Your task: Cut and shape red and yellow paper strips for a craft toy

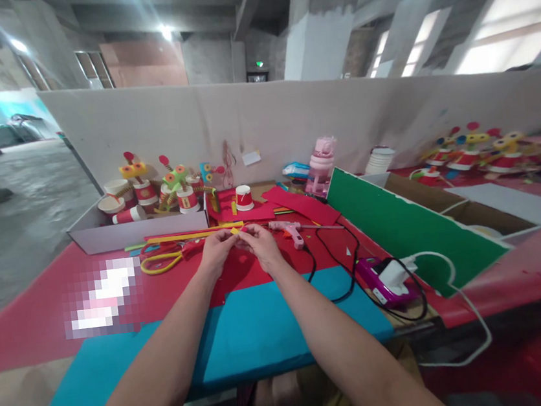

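Note:
Both of my hands meet over the red table covering, fingertips close together. My left hand (218,249) is closed in a pinch on a small yellow piece (235,231), which looks like paper or foam. My right hand (261,243) pinches at the same spot, where a bit of pink or red shows at the fingertips; what it grips is too small to name. Left of my hands lie scissors (161,262) with yellow-edged handles. Just right of them rests a pink glue gun (289,232). Behind stands a red and white paper cup (244,198).
A white box (140,233) at the left holds paper cups and colourful cup figures. Yellow and red strips (181,236) lie before it. A blue board (292,305) covers the front edge. At right are a purple power strip (390,284), trailing cables, a green panel (400,227) and a pink bottle (322,164).

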A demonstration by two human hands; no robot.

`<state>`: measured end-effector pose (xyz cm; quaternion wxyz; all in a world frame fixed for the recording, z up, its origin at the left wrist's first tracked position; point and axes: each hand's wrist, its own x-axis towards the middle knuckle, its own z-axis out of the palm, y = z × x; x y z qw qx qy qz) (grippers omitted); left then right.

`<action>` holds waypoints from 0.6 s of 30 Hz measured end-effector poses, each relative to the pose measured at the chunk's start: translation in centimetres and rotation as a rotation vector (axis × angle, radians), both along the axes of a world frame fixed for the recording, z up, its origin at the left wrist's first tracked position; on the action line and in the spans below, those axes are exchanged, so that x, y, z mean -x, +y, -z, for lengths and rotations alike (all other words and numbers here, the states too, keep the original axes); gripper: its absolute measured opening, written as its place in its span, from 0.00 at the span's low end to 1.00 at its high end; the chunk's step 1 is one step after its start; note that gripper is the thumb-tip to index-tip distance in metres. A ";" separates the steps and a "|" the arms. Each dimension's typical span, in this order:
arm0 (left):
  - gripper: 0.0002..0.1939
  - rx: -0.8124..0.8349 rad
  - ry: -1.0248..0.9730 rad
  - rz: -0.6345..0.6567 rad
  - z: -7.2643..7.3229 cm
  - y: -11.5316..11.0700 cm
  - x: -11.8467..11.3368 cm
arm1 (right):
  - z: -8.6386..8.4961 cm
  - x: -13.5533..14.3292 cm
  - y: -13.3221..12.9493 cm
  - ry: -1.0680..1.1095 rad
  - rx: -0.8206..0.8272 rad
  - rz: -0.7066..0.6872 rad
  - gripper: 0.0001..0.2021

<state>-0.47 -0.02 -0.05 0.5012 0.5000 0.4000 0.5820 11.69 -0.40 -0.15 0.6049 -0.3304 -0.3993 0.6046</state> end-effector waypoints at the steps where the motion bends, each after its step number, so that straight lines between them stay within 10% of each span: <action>1: 0.14 0.002 -0.005 0.003 0.0 0.0 0.0 | 0.1 0.0 0.0 0.004 -0.009 -0.004 0.17; 18: 0.17 0.034 -0.031 -0.025 -1.2 -0.5 -0.4 | -0.6 -0.3 -0.2 0.068 0.041 -0.088 0.14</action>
